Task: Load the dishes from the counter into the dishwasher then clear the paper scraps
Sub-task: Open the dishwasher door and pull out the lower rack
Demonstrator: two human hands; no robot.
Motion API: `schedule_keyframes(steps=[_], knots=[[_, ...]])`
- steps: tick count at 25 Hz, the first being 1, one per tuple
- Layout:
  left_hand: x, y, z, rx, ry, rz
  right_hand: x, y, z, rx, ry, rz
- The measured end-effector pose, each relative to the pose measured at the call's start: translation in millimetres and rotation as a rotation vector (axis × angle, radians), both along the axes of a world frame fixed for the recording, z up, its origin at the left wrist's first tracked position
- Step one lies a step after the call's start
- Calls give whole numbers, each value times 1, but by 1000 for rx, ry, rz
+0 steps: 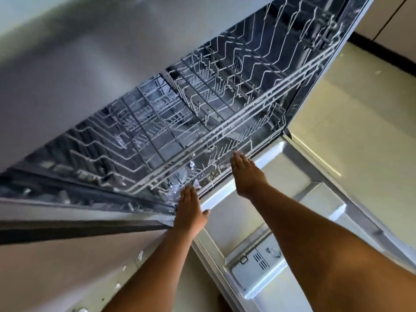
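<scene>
Stretching out at the lower rack [243, 134], left hand [190, 206] and right hand [245, 174], fingers [239, 161] straight, together

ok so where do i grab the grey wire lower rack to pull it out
Grip the front top rail of the grey wire lower rack, coming from over the open steel door, left hand and right hand spaced apart. That rail runs straight across the opening toward you; the upright tines behind it likely offer a poorer hold.
</scene>
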State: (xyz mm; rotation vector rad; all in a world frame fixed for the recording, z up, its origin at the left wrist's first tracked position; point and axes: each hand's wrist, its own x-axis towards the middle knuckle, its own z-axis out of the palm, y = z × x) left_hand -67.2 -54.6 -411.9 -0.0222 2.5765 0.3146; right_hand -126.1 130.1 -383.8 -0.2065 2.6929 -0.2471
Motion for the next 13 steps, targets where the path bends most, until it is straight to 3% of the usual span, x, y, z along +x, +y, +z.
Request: schedule_keyframes(steps=[5, 13], knots=[[4, 0, -16, -8, -154, -36, -13, -11, -7, -124, 33, -69], [31, 22, -9, 62, -175, 22, 4, 3, 0, -24, -20, -56]])
